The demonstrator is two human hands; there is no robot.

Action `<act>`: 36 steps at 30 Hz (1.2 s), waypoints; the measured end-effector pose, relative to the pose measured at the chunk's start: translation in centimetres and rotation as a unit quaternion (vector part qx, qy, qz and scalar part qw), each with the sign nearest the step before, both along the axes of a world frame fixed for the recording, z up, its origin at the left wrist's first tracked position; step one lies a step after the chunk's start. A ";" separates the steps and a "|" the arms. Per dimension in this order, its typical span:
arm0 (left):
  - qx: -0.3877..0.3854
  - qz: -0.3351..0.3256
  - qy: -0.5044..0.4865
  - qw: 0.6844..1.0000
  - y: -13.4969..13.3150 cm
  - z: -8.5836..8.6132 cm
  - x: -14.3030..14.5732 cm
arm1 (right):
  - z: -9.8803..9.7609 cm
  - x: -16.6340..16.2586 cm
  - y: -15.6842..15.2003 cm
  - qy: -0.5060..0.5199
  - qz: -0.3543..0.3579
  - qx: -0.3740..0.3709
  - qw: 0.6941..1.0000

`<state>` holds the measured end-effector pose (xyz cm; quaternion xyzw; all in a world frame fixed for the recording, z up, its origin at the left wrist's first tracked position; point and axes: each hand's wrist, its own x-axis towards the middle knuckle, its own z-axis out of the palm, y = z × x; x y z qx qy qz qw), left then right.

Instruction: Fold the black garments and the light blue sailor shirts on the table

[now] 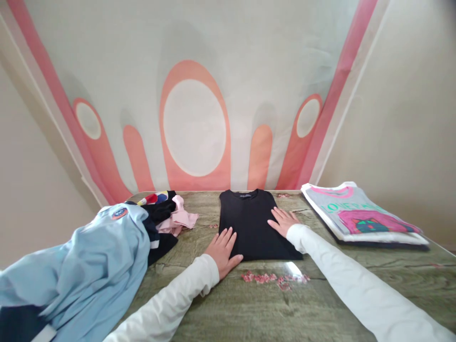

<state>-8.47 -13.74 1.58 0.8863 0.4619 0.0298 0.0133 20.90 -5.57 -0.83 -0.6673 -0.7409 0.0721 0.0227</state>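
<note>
A black T-shirt lies folded into a neat block in the middle of the table, its collar at the far end. My left hand rests flat on its near left edge, fingers spread, thumb pointing right. On the opposite side, my right hand lies with outstretched fingers over the shirt's right edge. Neither hand grips the cloth. Both arms wear long white sleeves.
To the left, a loose heap holds a light blue garment, a pink one and dark clothes. A stack of folded shirts, grey-and-pink on top, sits at right. The wood-patterned table meets a decorated wall behind.
</note>
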 end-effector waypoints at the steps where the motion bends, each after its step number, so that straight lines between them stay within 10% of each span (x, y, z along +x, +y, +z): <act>1: -0.006 -0.001 0.003 1.000 -0.1 0.1 -0.1 | 0.0 0.7 0.6 -0.006 -0.037 -0.007 0.999; 11: 0.047 -0.058 -0.058 0.996 -2.3 0.3 1.8 | -0.3 -2.3 4.0 0.018 0.087 0.028 0.996; 18: 0.018 -0.061 -0.109 0.992 -3.4 1.8 1.3 | -0.1 0.8 8.1 0.003 -0.074 0.002 0.997; 26: -0.066 -0.077 -0.101 0.990 -4.7 3.1 -0.8 | -0.9 1.4 1.5 0.030 0.060 0.014 0.998; 31: -0.111 -0.064 -0.092 0.987 0.5 4.7 -0.1 | 1.3 5.1 2.2 0.116 0.114 -0.010 0.987; 36: -0.099 0.051 -0.139 0.984 10.5 5.9 8.0 | 2.6 5.8 8.2 0.195 -0.004 0.070 0.978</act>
